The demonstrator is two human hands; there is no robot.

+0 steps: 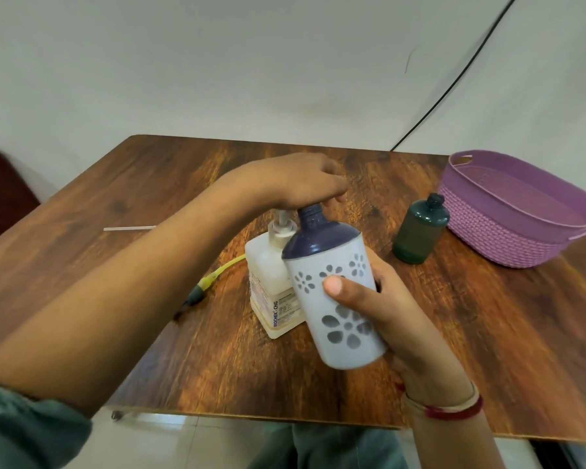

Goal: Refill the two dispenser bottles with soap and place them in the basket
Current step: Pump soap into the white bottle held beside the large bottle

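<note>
White dispenser (335,346), gripped by right fingers (339,286), tilts at pump bottle (269,275) for soap; left fingers (334,194) curl over its pump.

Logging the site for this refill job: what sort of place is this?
Likely a plain room in a home or small office: a wood-grain table against a white wall, pale floor tiles, and a purple basket.

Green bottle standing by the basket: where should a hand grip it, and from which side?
Grip the green bottle around its straight round body, below the shoulder, coming from the near left. It stands upright, its neck is narrow, and the purple basket sits close on its right. The right hand holds the white dispenser bottle.
</note>
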